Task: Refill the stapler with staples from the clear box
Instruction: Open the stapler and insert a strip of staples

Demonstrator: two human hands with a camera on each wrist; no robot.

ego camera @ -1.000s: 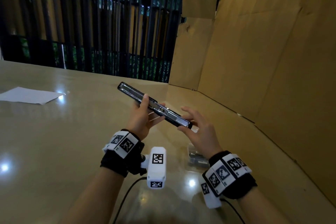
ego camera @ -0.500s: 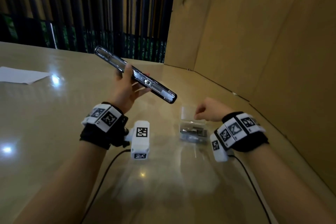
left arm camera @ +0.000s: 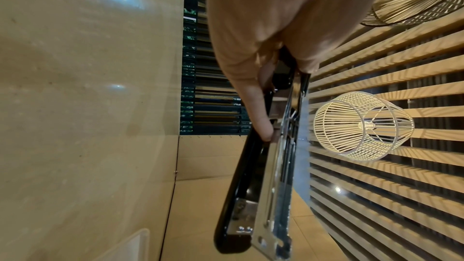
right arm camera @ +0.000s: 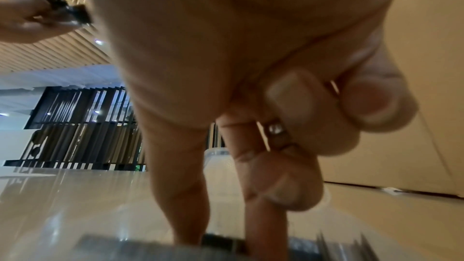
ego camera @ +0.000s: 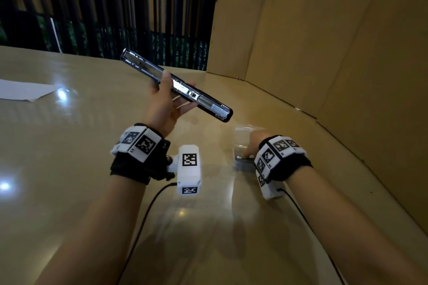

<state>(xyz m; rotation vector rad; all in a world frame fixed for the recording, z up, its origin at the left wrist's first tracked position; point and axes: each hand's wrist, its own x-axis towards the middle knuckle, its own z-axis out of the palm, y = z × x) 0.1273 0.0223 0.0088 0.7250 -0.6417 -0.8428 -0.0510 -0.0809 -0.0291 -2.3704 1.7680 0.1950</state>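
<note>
My left hand (ego camera: 177,92) holds the black stapler (ego camera: 203,100) above the table, swung open flat with its metal staple channel facing up. In the left wrist view my thumb (left arm camera: 261,122) presses on the stapler (left arm camera: 253,195) near its hinge. The clear box (ego camera: 243,133) lies on the table to the right, lid open, with silver staples (ego camera: 242,163) inside. My right hand (ego camera: 249,151) reaches into it. In the right wrist view its thumb (right arm camera: 183,186) and forefinger (right arm camera: 266,225) pinch down on the blurred staples (right arm camera: 150,249), the other fingers curled.
The glossy beige table (ego camera: 69,169) is walled by cardboard panels (ego camera: 335,65) at the right and back. A white sheet of paper (ego camera: 23,92) lies at the far left. Black slats (ego camera: 104,7) stand behind the table. Camera cables (ego camera: 143,210) trail toward me.
My right hand let go of the stapler's near end and dropped right into the clear box onto the staples. The left hand keeps the open stapler raised.
</note>
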